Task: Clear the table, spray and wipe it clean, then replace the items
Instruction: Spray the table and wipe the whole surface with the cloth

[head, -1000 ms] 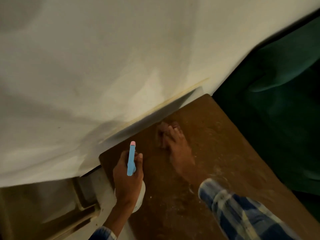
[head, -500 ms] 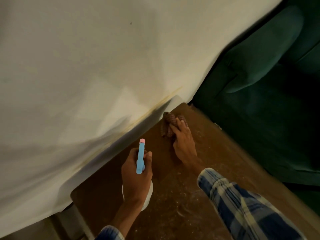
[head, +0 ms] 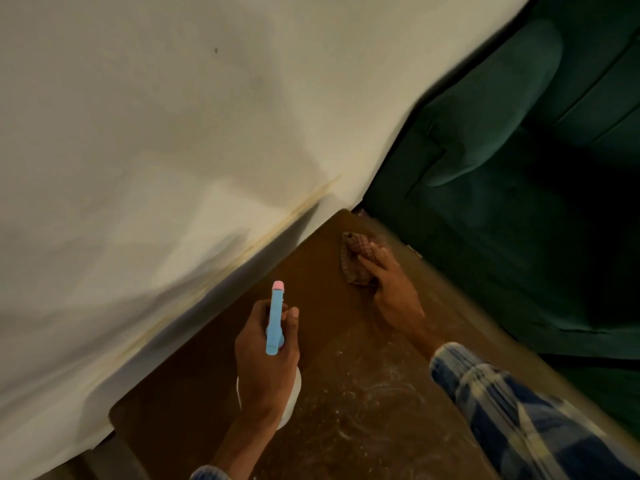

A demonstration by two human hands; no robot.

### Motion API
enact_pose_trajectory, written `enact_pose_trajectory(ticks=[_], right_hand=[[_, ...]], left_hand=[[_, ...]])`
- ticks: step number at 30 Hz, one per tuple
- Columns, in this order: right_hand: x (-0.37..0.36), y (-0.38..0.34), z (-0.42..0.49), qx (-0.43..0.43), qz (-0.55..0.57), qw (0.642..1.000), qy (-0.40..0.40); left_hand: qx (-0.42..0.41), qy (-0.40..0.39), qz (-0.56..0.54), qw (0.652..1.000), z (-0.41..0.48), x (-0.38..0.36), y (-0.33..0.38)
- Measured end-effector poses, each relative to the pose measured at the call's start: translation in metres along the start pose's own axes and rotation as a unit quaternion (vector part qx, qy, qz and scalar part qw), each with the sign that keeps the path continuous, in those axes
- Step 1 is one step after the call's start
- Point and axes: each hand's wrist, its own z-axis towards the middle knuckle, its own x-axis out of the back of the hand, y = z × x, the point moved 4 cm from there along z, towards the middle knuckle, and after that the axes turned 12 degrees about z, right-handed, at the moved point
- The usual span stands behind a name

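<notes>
The cloth (head: 356, 259) is pressed flat onto the table (head: 214, 375) at its far corner, under the right grip (head: 391, 289), whose fingers (head: 369, 266) are laid out nearly straight on top of the fabric and are not curled round it. The whitish streaks and smears are seen nearer the person, so the unwiped part is judged to lie back from the cloth, toward the plaid sleeve (head: 519, 420); a pull of the cloth inward along the table's length would be called for, and the right grip is plainly the nearer one for it.

The spray bottle (head: 275, 320) is held upright by the left grip (head: 266, 355), the fingers being wrapped round its neck with a thumb beside the blue head. The head's long axis is pointed away from the person, the pink nozzle being aimed toward the far end of the table and the wall (head: 173, 133). The bottle is kept well left of the cloth, so the wiping path is not crossed by it.

The corner is hemmed in: the wall is met along the left edge, and a green sofa (head: 502, 202) is set just beside the far right edge. Little room is left there for a sweep outward, and a spray from here could be caught by the wall
</notes>
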Motion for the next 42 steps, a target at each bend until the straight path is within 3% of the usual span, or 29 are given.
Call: enact_pose_trajectory(ticks=[2, 3, 6, 8, 11, 13, 18, 20, 24, 25, 29, 30, 33, 36, 37, 38, 40, 42], right_hand=[[0.006, 0.017, -0.017, -0.095, 0.032, 0.993, 0.056], [0.003, 0.014, -0.030, -0.094, 0.006, 0.994, 0.057], [-0.019, -0.007, -0.070, 0.065, -0.074, 0.993, -0.064], [-0.021, -0.013, -0.070, 0.095, -0.060, 0.989, -0.096], [-0.025, -0.033, -0.013, 0.020, -0.017, 1.000, 0.012], [-0.044, -0.061, 0.020, 0.004, -0.012, 0.999, 0.043], [-0.151, -0.138, -0.034, 0.212, -0.051, 0.972, -0.089], [-0.154, -0.140, -0.042, 0.265, -0.057, 0.956, -0.112], [-0.138, -0.146, -0.027, 0.126, -0.024, 0.989, -0.067], [-0.150, -0.162, -0.044, 0.147, -0.015, 0.986, -0.080], [-0.218, -0.226, -0.150, 0.348, 0.002, 0.889, -0.297], [-0.230, -0.230, -0.164, 0.359, 0.000, 0.879, -0.314], [-0.243, -0.216, -0.191, 0.353, -0.034, 0.894, -0.275], [-0.217, -0.172, -0.219, 0.444, -0.087, 0.836, -0.310], [-0.200, -0.154, -0.215, 0.440, -0.098, 0.838, -0.306], [-0.178, -0.135, -0.202, 0.407, -0.089, 0.870, -0.265], [-0.122, -0.088, -0.172, 0.247, -0.032, 0.958, -0.140], [-0.084, -0.052, -0.164, 0.163, -0.033, 0.979, -0.114]], left_hand=[[0.010, -0.001, 0.001, 1.000, -0.006, 0.001, 0.001], [0.014, 0.001, 0.001, 1.000, -0.010, 0.003, 0.001], [0.033, 0.003, -0.003, 0.999, -0.021, 0.010, -0.001], [0.040, 0.001, -0.006, 0.999, -0.030, 0.013, -0.004], [0.032, 0.020, -0.018, 0.999, -0.038, 0.022, -0.008], [0.022, 0.040, -0.019, 0.999, -0.040, 0.029, -0.012], [0.029, 0.086, -0.002, 0.996, -0.048, 0.058, -0.025], [0.039, 0.097, 0.007, 0.995, -0.055, 0.073, -0.031], [0.053, 0.136, 0.022, 0.989, -0.067, 0.104, -0.049], [0.059, 0.148, 0.029, 0.987, -0.076, 0.113, -0.054], [0.103, 0.185, 0.037, 0.977, -0.115, 0.139, -0.072], [0.110, 0.194, 0.042, 0.974, -0.127, 0.145, -0.077], [0.130, 0.210, 0.026, 0.969, -0.154, 0.154, -0.087], [0.131, 0.202, 0.007, 0.970, -0.175, 0.151, -0.083], [0.124, 0.195, 0.012, 0.973, -0.179, 0.146, -0.079], [0.112, 0.192, 0.019, 0.975, -0.184, 0.141, -0.074], [0.086, 0.187, 0.028, 0.978, -0.194, 0.127, -0.059], [0.072, 0.176, 0.028, 0.981, -0.202, 0.109, -0.051]])
